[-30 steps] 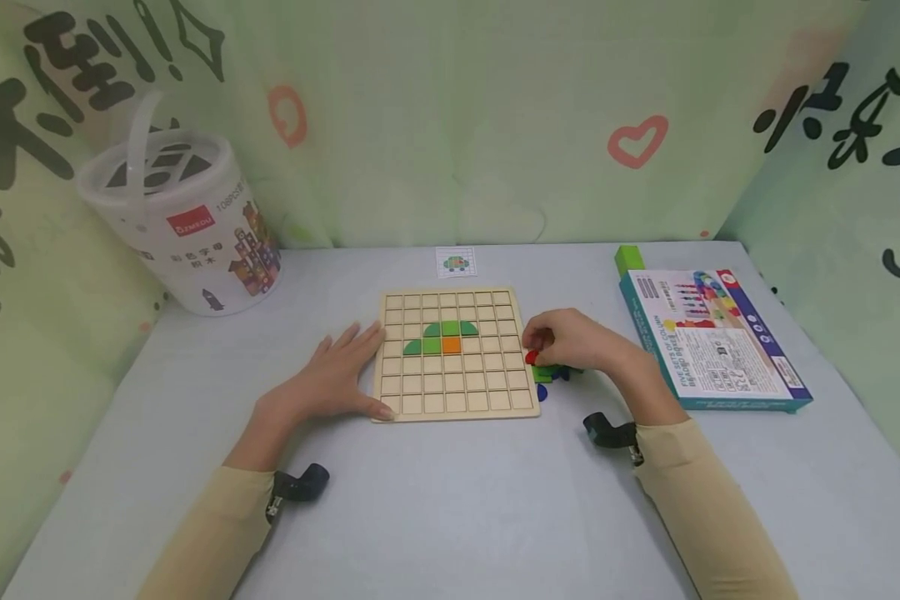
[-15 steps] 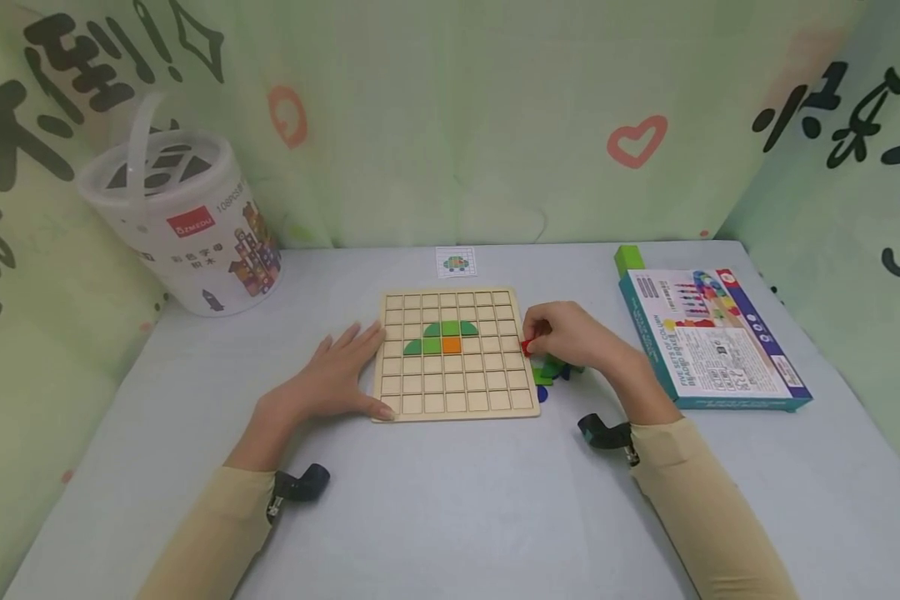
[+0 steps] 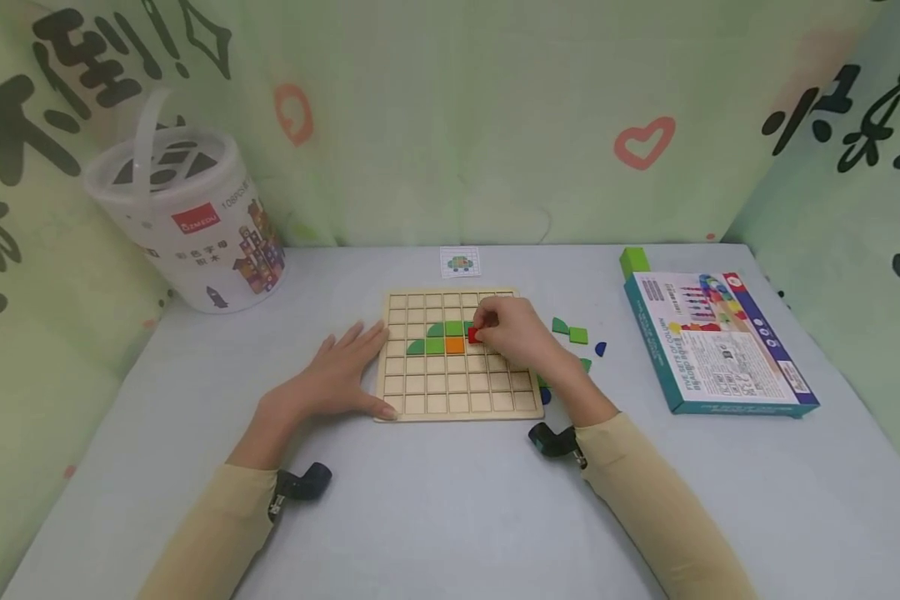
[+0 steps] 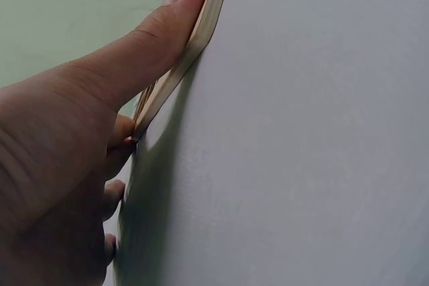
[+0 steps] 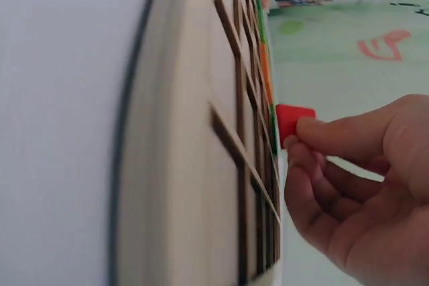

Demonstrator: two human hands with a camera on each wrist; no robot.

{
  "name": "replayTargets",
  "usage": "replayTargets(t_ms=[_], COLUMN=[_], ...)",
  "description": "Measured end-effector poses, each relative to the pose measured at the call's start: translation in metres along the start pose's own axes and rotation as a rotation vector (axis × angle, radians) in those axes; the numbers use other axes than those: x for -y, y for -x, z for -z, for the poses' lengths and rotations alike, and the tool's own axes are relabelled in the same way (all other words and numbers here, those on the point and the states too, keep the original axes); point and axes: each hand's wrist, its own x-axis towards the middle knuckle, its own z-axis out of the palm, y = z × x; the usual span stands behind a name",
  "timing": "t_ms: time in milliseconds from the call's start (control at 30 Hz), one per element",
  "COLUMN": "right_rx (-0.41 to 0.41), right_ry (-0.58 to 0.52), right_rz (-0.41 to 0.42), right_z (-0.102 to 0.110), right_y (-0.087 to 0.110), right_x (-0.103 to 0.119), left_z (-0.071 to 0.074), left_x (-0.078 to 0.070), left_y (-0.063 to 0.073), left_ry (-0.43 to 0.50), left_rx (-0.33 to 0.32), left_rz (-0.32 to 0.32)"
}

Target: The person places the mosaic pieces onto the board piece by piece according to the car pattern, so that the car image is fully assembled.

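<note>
Carefully does it at the centre of the head view, where the right hand [image 3: 517,333] pinches a small red piece [image 3: 472,335] between thumb and fingertips over the gridded wooden board [image 3: 457,383]. Held close to the grid just right of the orange square [image 3: 455,345], the piece seems meant for a neighbouring cell; whether it touches the wood cannot be told. Left of centre, the left hand [image 3: 341,375] is spread wide, its fingers along the board's left edge and its thumb on the lower-left corner, and light, even pressure there should stop the board from sliding. To seat the piece well, the person would best turn its sides parallel to the cell's ridges, lower it flat, then let go and press with one fingertip. The dark green piece partly hidden behind the right fingers calls for care, since a low knuckle could nudge it. The small picture card [image 3: 461,262], at upper centre beyond the board, is worth a glance to confirm the cell before release. To the right of the board, the loose green square [image 3: 578,335] and blue piece [image 3: 601,349] lie near the forearm, so the wrist should lift clear afterwards.
</note>
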Motion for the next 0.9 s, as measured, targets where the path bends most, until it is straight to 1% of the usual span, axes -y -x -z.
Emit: replayTargets(t_ms=[100, 267, 433, 567, 667, 733, 833, 900], right_rx=[0.003, 0.012, 0.032, 0.069, 0.061, 0.023, -0.054, -0.076], right_ry=[0.046, 0.116, 0.175, 0.188, 0.19, 0.202, 0.259, 0.295], right_rz=[-0.006, -0.003, 0.013, -0.008, -0.056, -0.107, -0.197, -0.248], right_z=[-0.006, -0.009, -0.007, 0.001, 0.015, 0.027, 0.041, 0.047], right_y=[0.0, 0.001, 0.004, 0.006, 0.008, 0.01, 0.013, 0.015], right_x=[0.004, 0.008, 0.011, 0.009, 0.001, -0.008, -0.026, -0.037], left_z=[0.0, 0.001, 0.001, 0.0, 0.0, -0.001, -0.001, -0.001], left_x=[0.0, 0.0, 0.0, 0.001, 0.002, 0.002, 0.002, 0.002], left_y=[0.0, -0.001, 0.0, 0.0, 0.0, 0.0, -0.001, -0.001], left_ry=[0.002, -0.006, -0.005, 0.006, 0.015, 0.015, 0.011, 0.009], left_rx=[0.001, -0.004, 0.0, 0.002, -0.003, -0.005, -0.003, -0.001], left_rz=[-0.004, -0.007, -0.002, 0.005, 0.002, -0.002, -0.003, -0.003])
